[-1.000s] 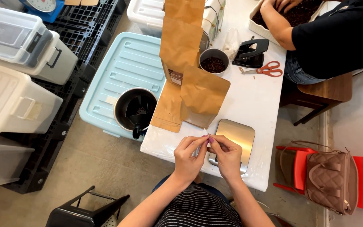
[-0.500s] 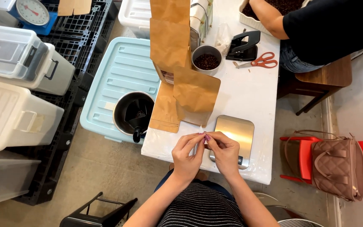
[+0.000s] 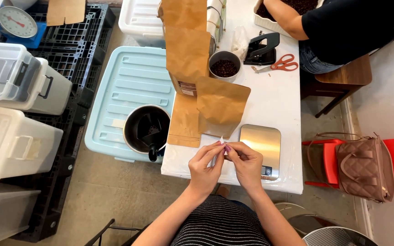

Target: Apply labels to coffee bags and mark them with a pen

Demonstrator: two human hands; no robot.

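1. Pinching a small white slip point(image 3: 221, 145) between them, the left hand point(image 3: 204, 167) and right hand point(image 3: 247, 165) meet at the near edge of the white surface point(image 3: 279, 95), at 6 o'clock in the head view. Each grip is pressed together on the slip, thumb against forefinger; what kind of slip it is, label or tie, is too small to tell.
2. Judging from the pose, the step in hand is peeling or straightening the slip. Doing it well likely means holding only its edges, keeping the two grips close so it does not tear or curl.
3. Just beside the right hand, toward 3 o'clock, lies a steel kitchen scale point(image 3: 261, 150); keep the elbows from leaning on it.
4. Brown paper pouches point(image 3: 222, 107) lie at 12 o'clock from the hands, one flat, others standing behind. The nearest is within easy reach.
5. A cup of dark coffee beans point(image 3: 224, 67) stands farther off at 12 o'clock, with red-handled scissors point(image 3: 282, 64) and a black punch point(image 3: 261, 49) toward 1 o'clock, well apart from the hands.
6. Another person's arm point(image 3: 281, 16) works at the far end.
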